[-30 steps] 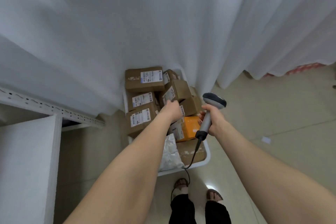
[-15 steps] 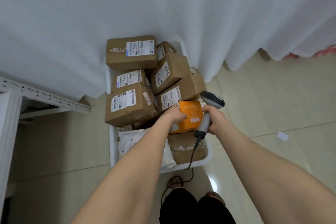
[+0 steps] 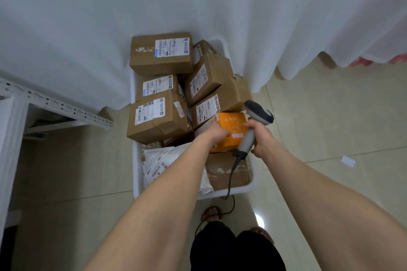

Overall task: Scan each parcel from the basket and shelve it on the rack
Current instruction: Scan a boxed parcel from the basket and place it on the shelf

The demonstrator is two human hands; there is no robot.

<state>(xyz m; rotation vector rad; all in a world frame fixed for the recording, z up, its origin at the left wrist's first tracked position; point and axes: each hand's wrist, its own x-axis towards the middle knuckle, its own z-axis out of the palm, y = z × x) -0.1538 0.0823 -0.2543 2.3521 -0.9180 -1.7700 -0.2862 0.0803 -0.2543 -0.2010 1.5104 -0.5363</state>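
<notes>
The orange parcel (image 3: 233,125) sits in the near right part of the white basket (image 3: 137,174), wedged between a labelled brown box (image 3: 220,105) on its far side and a taped brown box (image 3: 229,174) on its near side. Its long axis runs away from me, tipped a little to the right. My hands flank it. My left hand (image 3: 217,133) lies on its left edge with the fingers curled down over the side, gripping it. My right hand (image 3: 262,138) is just beside its right edge, wrapped round the handle of the scanner (image 3: 258,113), whose head stands over the parcel's far right corner and whose cable (image 3: 231,174) trails down over the basket's near rim.

So the parcel lies straight under my left hand, and that hand should lift it. I see no shipping label on the orange top face (only a small white dotted patch), so I expect I must tilt it toward the scanner to find a barcode.

The rack (image 3: 55,104) stands off to my left, apart from the basket, which again suits the left hand for shelving. The neighbouring boxes lean close, and a careless pull could shift them.
</notes>
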